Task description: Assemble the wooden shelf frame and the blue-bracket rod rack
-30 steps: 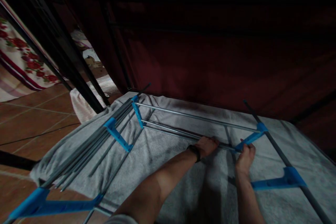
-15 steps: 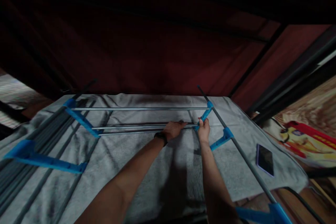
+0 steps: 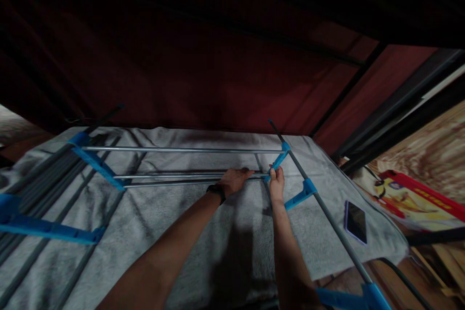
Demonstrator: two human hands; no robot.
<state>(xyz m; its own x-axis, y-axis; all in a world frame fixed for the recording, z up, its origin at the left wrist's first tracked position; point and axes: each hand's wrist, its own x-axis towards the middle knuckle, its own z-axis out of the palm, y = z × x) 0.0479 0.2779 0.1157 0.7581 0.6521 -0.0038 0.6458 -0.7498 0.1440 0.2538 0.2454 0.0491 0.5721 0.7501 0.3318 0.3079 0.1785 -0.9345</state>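
Note:
My left hand [image 3: 233, 181], with a dark band at its wrist, is closed round the metal tubes [image 3: 174, 182] of a rack frame lying on a grey blanket. At the tubes' right end my right hand [image 3: 277, 184] grips a blue plastic bracket [image 3: 279, 159], thumb against its lower tip. The tubes reach left to a second blue bracket [image 3: 98, 162]. Another long tube [image 3: 189, 149] joins the two brackets farther back. Both brackets sit on side poles, the right pole [image 3: 327, 213] carrying another blue bracket [image 3: 300, 194] nearer me. My fingers hide exactly how tube and bracket meet.
Several loose grey tubes [image 3: 47, 189] lie at the left, beside a nearer blue bracket [image 3: 51, 230]. A phone [image 3: 356, 222] rests on the blanket [image 3: 203, 247] at right. Beyond it is a red and yellow package [image 3: 417, 198]. A dark red wall [image 3: 218, 82] stands behind.
The whole view has shifted, so the rack and phone appear a little farther left. Both hands keep their holds on the tubes and the bracket.

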